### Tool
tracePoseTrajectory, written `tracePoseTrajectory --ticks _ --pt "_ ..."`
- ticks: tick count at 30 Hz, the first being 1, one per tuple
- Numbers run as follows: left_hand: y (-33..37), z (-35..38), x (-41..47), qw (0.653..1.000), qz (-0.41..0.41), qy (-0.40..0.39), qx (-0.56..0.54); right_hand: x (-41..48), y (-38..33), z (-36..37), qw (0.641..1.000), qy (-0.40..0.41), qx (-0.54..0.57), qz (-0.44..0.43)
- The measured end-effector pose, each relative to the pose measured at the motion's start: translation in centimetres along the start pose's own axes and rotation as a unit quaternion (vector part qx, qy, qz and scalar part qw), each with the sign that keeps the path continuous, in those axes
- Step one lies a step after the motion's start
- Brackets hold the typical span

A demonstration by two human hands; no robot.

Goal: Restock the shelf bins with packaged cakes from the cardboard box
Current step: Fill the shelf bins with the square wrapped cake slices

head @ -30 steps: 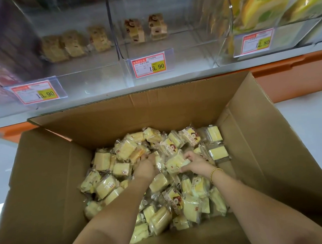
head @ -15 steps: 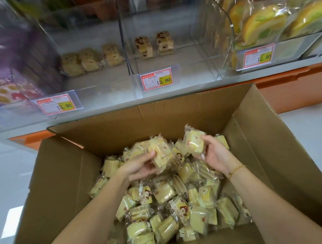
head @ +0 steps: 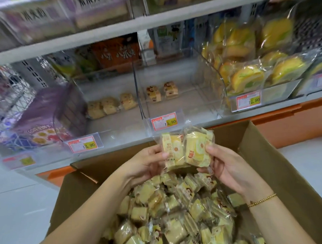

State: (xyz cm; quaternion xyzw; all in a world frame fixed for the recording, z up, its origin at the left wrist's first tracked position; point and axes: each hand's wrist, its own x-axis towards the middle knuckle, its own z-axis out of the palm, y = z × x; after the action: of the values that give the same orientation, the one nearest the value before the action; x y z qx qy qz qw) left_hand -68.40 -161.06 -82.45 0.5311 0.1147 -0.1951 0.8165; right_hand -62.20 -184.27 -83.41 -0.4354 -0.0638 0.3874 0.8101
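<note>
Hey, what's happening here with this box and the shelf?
A person is restocking a shop shelf. Both hands, the left hand and the right hand, hold up a bunch of wrapped yellow cakes above an open cardboard box full of the same packets. The clear shelf bins straight ahead are nearly empty, with only a few small cakes at the back. Nothing from this handful is in a bin yet.

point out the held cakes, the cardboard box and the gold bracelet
held cakes [head: 187,151], head view, wrapper front between both hands
cardboard box [head: 279,174], head view, inner right wall
gold bracelet [head: 262,200], head view, chain across right wrist
</note>
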Motion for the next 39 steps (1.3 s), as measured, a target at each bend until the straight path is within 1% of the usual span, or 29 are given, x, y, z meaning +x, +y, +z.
tracePoseTrajectory --ticks 4,5,7,9,11,14,16,18,21,23,26,27,29,30,31,32,33,35,36,37,38,39 --pt "2.2 0.7 -1.8 0.996 0.008 0.050 0.075 -0.1 -1.0 1.9 1.000 0.003 -0.026 -0.013" --pt "2.7 0.5 -2.4 0.994 0.016 0.072 0.086 -0.1 -1.2 2.4 0.999 -0.002 -0.041 -0.013" --pt "4.0 -0.1 -3.5 0.989 0.040 0.116 0.083 0.0 -1.7 3.6 0.997 -0.003 -0.075 -0.015" --pt "5.5 -0.9 -4.8 0.982 0.086 0.155 0.069 0.2 -2.5 4.7 0.994 0.005 -0.107 -0.024" --pt "7.4 -2.3 -6.1 0.968 0.131 0.208 0.055 0.6 -3.4 5.8 0.991 0.015 -0.130 -0.036" --pt "10.6 -5.6 -7.2 0.936 0.166 0.309 0.040 2.7 -5.3 7.8 0.984 0.037 -0.164 -0.055" --pt "12.5 -8.3 -7.0 0.914 0.152 0.370 0.069 5.2 -6.3 10.2 0.973 0.017 -0.223 -0.062" --pt "14.0 -10.9 -6.4 0.895 0.106 0.418 0.117 8.5 -6.9 13.2 0.955 0.000 -0.292 -0.056" --pt "15.0 -13.6 -4.9 0.861 0.027 0.472 0.187 13.9 -6.8 18.2 0.916 0.020 -0.398 -0.043" --pt "15.1 -14.4 -3.9 0.846 -0.029 0.479 0.233 17.2 -6.0 20.7 0.892 0.037 -0.449 -0.026" --pt "14.8 -14.9 -2.6 0.832 -0.081 0.462 0.295 21.0 -4.4 22.4 0.823 0.040 -0.567 0.008" --pt "14.6 -15.2 -2.2 0.830 -0.092 0.458 0.307 22.0 -3.8 22.4 0.816 0.032 -0.577 0.021" --pt "14.3 -16.2 -1.5 0.822 -0.123 0.445 0.334 23.8 -2.7 21.9 0.814 0.023 -0.578 0.053" --pt "14.2 -16.4 -1.2 0.812 -0.137 0.439 0.359 24.4 -2.2 21.6 0.799 0.018 -0.597 0.062" --pt "14.2 -16.8 -0.9 0.795 -0.144 0.437 0.396 25.0 -1.7 21.3 0.778 0.017 -0.623 0.074" --pt "14.3 -17.0 -0.6 0.764 -0.150 0.435 0.453 25.5 -1.2 21.1 0.759 0.022 -0.646 0.077" --pt "14.7 -16.8 -0.5 0.729 -0.136 0.440 0.507 25.8 -0.8 21.0 0.747 0.033 -0.660 0.072" --pt "15.6 -17.0 -0.4 0.644 -0.091 0.439 0.620 26.8 -0.1 20.4 0.716 0.055 -0.693 0.065" --pt "16.0 -17.3 -0.2 0.600 -0.097 0.424 0.672 27.2 0.0 20.0 0.710 0.059 -0.698 0.066" --pt "16.3 -17.5 -0.2 0.579 -0.101 0.403 0.702 27.5 0.0 19.9 0.712 0.055 -0.696 0.072" --pt "16.6 -17.6 -0.2 0.582 -0.114 0.362 0.719 27.7 0.0 19.7 0.717 0.043 -0.692 0.075" --pt "16.7 -17.5 -0.5 0.594 -0.139 0.314 0.727 27.8 0.0 19.8 0.725 0.039 -0.683 0.080"
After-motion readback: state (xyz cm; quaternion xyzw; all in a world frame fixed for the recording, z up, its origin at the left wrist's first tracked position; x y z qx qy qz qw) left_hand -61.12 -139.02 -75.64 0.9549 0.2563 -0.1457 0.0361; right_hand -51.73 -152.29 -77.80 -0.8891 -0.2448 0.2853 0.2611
